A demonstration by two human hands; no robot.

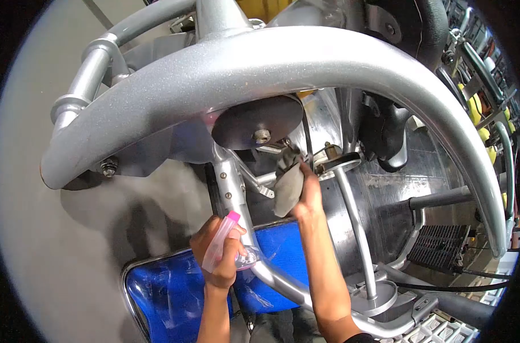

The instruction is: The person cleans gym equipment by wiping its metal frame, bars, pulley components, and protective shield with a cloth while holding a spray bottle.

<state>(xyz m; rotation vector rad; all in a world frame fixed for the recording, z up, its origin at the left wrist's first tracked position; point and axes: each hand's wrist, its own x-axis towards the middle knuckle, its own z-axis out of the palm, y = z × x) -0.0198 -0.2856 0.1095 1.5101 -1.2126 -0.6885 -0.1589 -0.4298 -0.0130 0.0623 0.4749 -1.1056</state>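
My left hand is wrapped round a clear spray bottle with a pink nozzle. It is beside a silver tube of the frame, above a blue padded surface. My right hand grips a grey cloth, its upper end bunched and dark near the metal parts below a round black disc. The disc has a bolt and nut in its middle. Whether the cloth touches those parts I cannot tell.
A thick curved silver tube arches across the upper view. Below lies a blue seat-like panel with whitish marks. A slim silver rod stands to the right, near a black ribbed pedal. Racks with yellow parts line the far right.
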